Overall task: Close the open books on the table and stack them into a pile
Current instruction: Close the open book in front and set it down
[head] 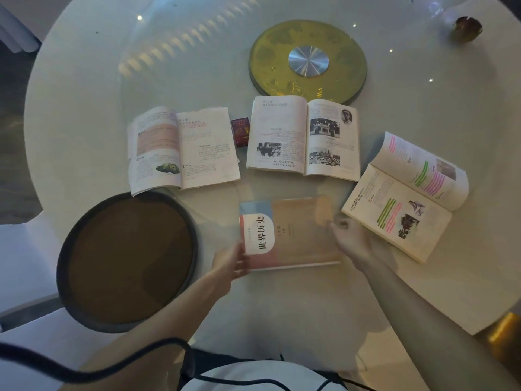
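A closed book (pixel 290 232) with a pink, blue and tan cover lies on the table in front of me. My left hand (pixel 229 262) grips its near left corner. My right hand (pixel 352 244) is at its right edge, fingers spread and blurred; whether it touches the book I cannot tell. Three books lie open: one at the left (pixel 183 149), one in the middle (pixel 304 136) and one at the right (pixel 406 196), just beyond my right hand.
A round dark tray (pixel 127 261) sits at the near left. A gold turntable disc (pixel 308 62) lies behind the middle book. A small dark red booklet (pixel 240 132) rests between the left and middle books. A small round object (pixel 466 27) stands far right.
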`<control>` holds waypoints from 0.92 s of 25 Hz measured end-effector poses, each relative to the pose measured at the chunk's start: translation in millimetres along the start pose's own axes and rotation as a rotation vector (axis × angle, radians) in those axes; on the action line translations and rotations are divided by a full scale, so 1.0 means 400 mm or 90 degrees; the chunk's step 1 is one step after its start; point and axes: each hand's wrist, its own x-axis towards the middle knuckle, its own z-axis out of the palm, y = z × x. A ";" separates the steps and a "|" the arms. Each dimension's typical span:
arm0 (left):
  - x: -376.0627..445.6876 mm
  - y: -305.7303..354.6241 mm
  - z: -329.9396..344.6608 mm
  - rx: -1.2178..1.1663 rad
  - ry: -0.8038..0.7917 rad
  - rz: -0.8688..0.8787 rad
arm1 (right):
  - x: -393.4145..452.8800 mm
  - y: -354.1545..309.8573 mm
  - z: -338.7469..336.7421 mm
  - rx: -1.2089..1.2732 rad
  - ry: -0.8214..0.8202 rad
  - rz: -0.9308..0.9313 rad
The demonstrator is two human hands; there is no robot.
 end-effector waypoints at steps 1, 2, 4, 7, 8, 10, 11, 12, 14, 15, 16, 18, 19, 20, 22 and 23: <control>-0.006 -0.020 0.003 0.037 -0.002 -0.012 | 0.006 -0.016 0.006 -0.117 0.033 -0.065; -0.016 -0.039 0.007 0.065 -0.011 -0.027 | 0.010 -0.035 0.014 -0.202 0.051 -0.142; -0.038 -0.070 0.017 0.108 -0.047 -0.067 | 0.028 -0.071 0.040 -0.327 0.025 -0.305; -0.057 -0.094 0.041 0.112 -0.124 -0.106 | 0.064 -0.107 0.076 -0.512 -0.062 -0.423; -0.057 -0.100 0.051 0.096 -0.135 -0.101 | 0.074 -0.104 0.085 -0.550 -0.081 -0.414; -0.058 -0.103 0.068 0.041 -0.134 -0.086 | 0.083 -0.095 0.092 -0.595 -0.082 -0.376; -0.054 -0.106 0.071 0.002 -0.122 -0.079 | 0.079 -0.089 0.090 -0.602 -0.063 -0.374; -0.050 -0.108 0.074 -0.045 -0.105 -0.072 | 0.073 -0.083 0.086 -0.603 -0.034 -0.380; -0.040 -0.102 0.071 -0.113 -0.063 -0.047 | 0.055 -0.070 0.070 -0.574 -0.003 -0.357; -0.034 -0.094 0.066 -0.118 -0.045 -0.028 | 0.044 -0.061 0.061 -0.544 -0.002 -0.340; -0.027 -0.082 0.060 -0.111 -0.030 -0.005 | 0.031 -0.047 0.054 -0.513 -0.001 -0.329; -0.016 -0.055 0.053 -0.081 -0.016 0.043 | -0.004 -0.017 0.045 -0.452 0.001 -0.300; -0.014 -0.038 0.055 -0.062 -0.017 0.066 | -0.023 -0.003 0.042 -0.420 0.001 -0.272; -0.014 -0.020 0.057 -0.046 -0.017 0.087 | -0.040 0.008 0.046 -0.389 0.000 -0.241; -0.020 0.018 0.070 -0.010 -0.025 0.127 | -0.069 0.028 0.059 -0.318 0.001 -0.178; -0.023 0.037 0.078 0.009 -0.035 0.149 | -0.082 0.035 0.065 -0.283 0.005 -0.150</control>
